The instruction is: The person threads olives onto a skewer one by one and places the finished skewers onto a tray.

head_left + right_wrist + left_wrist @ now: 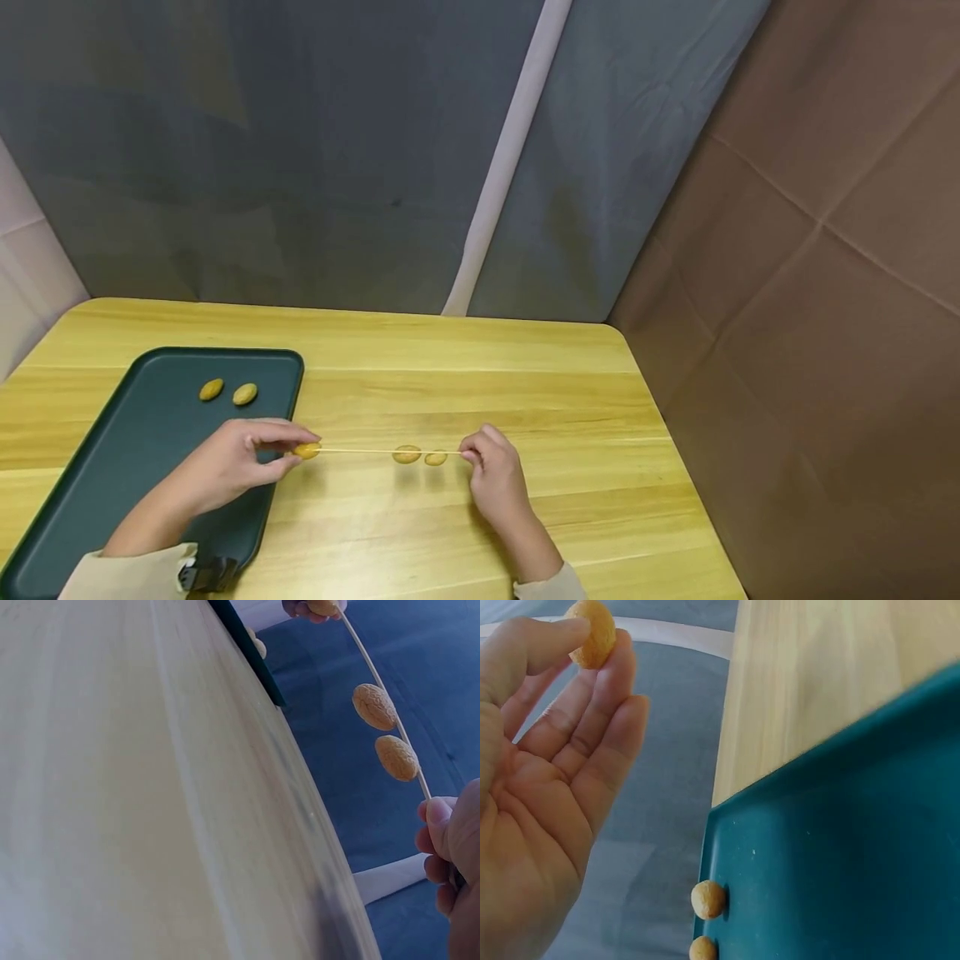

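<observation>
In the head view my right hand (498, 479) grips one end of a thin wooden skewer (356, 451), held level over the table. Two wrinkled, yellow oval fruits, one nearer the middle (374, 706) and one closer to the right hand (397, 757), sit on the stick a little apart. At the skewer's other end, thumb and fingers of my left hand (251, 458) pinch a third oval fruit (594, 634). This one meets the stick's tip in the head view. The left palm, facing the wrist camera, shows the other fingers extended.
A dark green tray (150, 467) lies on the left of the wooden table (465, 533), under the left forearm. Two more oval fruits (212, 389) (244, 394) rest near its far edge. Grey cloth (300, 167) hangs behind the table, brown cloth (825, 375) at the right.
</observation>
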